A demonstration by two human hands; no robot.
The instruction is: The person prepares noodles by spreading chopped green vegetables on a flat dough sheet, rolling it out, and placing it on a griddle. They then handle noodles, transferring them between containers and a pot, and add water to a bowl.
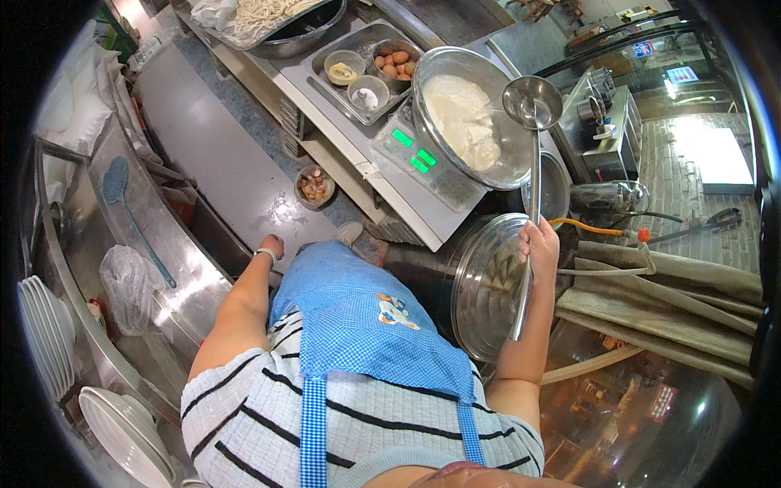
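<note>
My right hand (539, 249) grips the long handle of a steel ladle (532, 104), whose bowl hangs by the far rim of a large steel mixing bowl (517, 160). White flour or dough (462, 119) lies inside that bowl, which rests on a digital scale (427, 160) with lit green displays. My left hand (273, 246) hangs low at my left side with nothing visible in it; its fingers are too small to judge. Beyond the scale, a steel tray (368, 119) holds a bowl of brown eggs (399, 57), a small bowl with a yellow substance (342, 71) and another with white powder (366, 97).
A round steel lid (488, 287) lies right of the counter (434, 232). Noodles (262, 18) fill a tray at the far end. A bowl of eggshells (315, 187) stands low beside the counter. On the left are a blue fly swatter (125, 195) and stacked white bowls (122, 433).
</note>
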